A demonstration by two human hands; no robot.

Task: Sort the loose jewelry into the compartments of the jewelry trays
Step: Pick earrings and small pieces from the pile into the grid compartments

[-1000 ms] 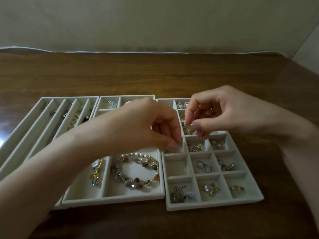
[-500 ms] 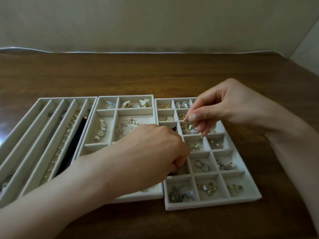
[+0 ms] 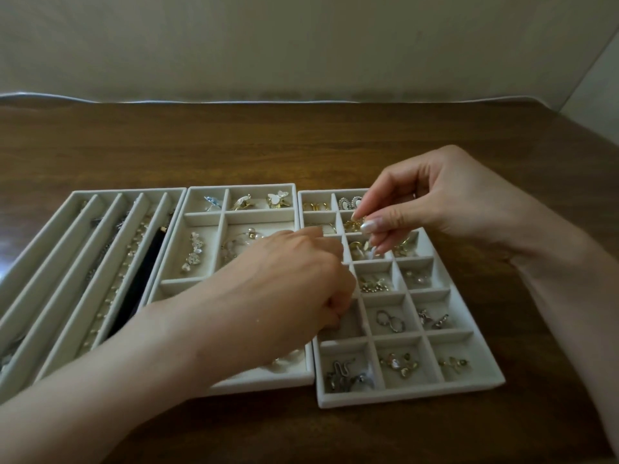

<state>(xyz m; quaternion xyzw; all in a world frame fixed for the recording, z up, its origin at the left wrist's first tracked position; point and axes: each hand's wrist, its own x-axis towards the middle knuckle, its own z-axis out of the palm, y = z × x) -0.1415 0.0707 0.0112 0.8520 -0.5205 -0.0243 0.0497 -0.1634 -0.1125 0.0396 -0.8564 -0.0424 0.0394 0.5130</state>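
Three pale grey jewelry trays lie side by side on the wooden table. The right tray (image 3: pixel 469 386) has many small square compartments with earrings and rings. My right hand (image 3: pixel 432 202) hovers over its upper rows, thumb and forefinger pinching a small gold piece (image 3: pixel 355 224). My left hand (image 3: pixel 291 283) rests knuckles-up across the middle tray (image 3: pixel 258 214) and the right tray's left column, fingers curled down into a compartment; what it holds is hidden. The left tray (image 3: pixel 72 236) has long slots with chains and a dark band (image 3: pixel 144 279).
Bare wooden table (image 3: pixel 301 145) stretches behind the trays up to a pale wall. The table's right edge runs past the right tray. Butterfly pieces (image 3: pixel 278 199) sit in the middle tray's top row.
My left hand dropped from a raised pinch to the trays and reached into the right tray's left column. My right hand lifted slightly with the gold piece.
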